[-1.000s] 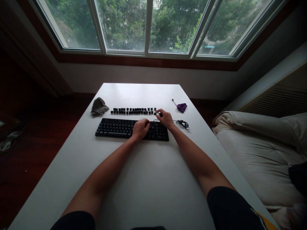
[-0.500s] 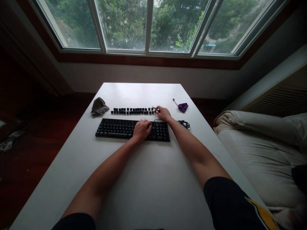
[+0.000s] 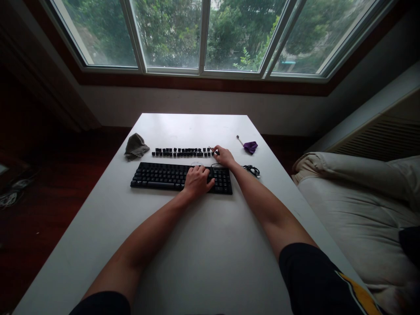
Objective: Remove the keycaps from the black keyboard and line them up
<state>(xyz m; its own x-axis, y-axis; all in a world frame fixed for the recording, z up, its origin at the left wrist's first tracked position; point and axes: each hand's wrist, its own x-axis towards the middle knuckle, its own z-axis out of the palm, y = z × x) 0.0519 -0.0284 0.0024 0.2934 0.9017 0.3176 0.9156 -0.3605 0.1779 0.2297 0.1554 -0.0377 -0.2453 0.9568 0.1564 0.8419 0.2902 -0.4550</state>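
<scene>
A black keyboard (image 3: 160, 175) lies across the white table. My left hand (image 3: 197, 179) rests palm down over its right-middle part, fingers spread and thumb out over the keys; the keys beneath are hidden. Behind the keyboard, loose black keycaps (image 3: 183, 153) stand in two rows. At the right end of those rows, my right hand (image 3: 223, 155) pinches a small tool with thin metal prongs (image 3: 211, 148), which looks like a keycap puller. Its grip is mostly covered by my fingers. A clear round object (image 3: 197, 163) shows partly behind my left hand.
A grey cloth (image 3: 135, 147) lies at the left edge of the table (image 3: 183, 258). To the right are a purple cloth (image 3: 250, 147), a thin brush-like stick (image 3: 239, 140) and a coiled black cable (image 3: 252, 169). A pale sofa (image 3: 354, 210) stands alongside, and windows are ahead.
My left hand has shifted slightly right over the keyboard, and its fingers and thumb have spread from a more closed pose. My right hand stays nearly still with the tool.
</scene>
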